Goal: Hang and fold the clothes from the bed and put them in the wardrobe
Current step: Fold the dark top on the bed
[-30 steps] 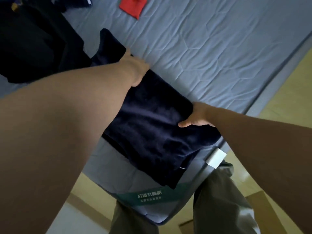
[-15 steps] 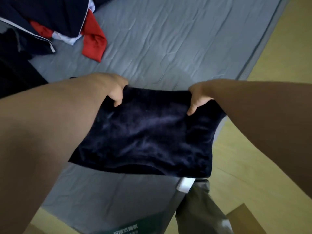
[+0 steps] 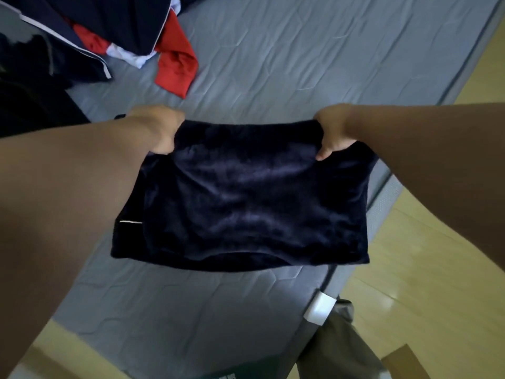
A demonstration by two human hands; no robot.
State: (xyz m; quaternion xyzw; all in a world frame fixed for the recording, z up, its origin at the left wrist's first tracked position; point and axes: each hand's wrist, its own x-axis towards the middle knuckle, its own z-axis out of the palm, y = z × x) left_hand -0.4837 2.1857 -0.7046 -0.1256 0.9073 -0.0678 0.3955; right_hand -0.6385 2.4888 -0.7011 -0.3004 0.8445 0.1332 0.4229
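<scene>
Left hand (image 3: 161,129) gripped far left corner of folded navy garment (image 3: 246,198), fingers (image 3: 164,144) curled over edge. Right hand (image 3: 332,132) pinched far right corner, thumb on top, other fingers hidden beneath. Garment hung between both grips, apparently lifted just off bed (image 3: 300,64).

Risks, judged:
- loose layers below fingers could slide apart and undo fold
- layer poking out below left fingers looked uneven
- cloth looked velvety, likely slippery; slack grip would drop that side

Unfolded pile (image 3: 109,28) lay beyond left fingers, apart.
</scene>
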